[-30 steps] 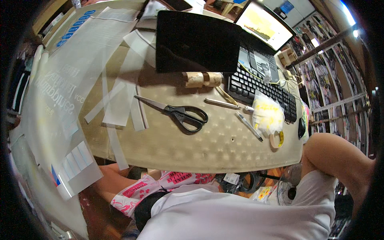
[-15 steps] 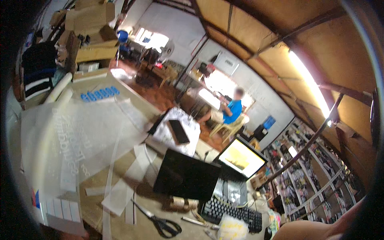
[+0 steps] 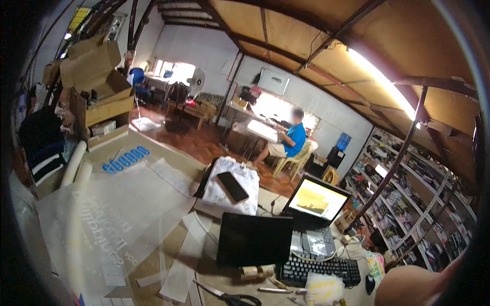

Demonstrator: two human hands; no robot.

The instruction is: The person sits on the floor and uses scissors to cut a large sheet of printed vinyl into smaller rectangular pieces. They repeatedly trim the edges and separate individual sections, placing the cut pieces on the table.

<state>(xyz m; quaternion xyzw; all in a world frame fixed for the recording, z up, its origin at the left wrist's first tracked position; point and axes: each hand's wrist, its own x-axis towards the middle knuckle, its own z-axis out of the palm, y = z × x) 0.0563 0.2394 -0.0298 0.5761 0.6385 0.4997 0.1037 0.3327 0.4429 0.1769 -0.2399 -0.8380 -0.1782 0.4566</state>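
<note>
Plastic sheet (image 3: 138,204) crowding left, gap beyond scissors (image 3: 227,297)

The person's bare right arm (image 3: 429,283) shows at the lower right — bent, rounded elbow (image 3: 400,288) foremost — running off toward the rim.

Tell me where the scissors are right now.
In the head view, the scissors lie at the lower edge, slightly left of centre and partly cut off, between the pale strips on the left and the black keyboard at upper right.
</note>
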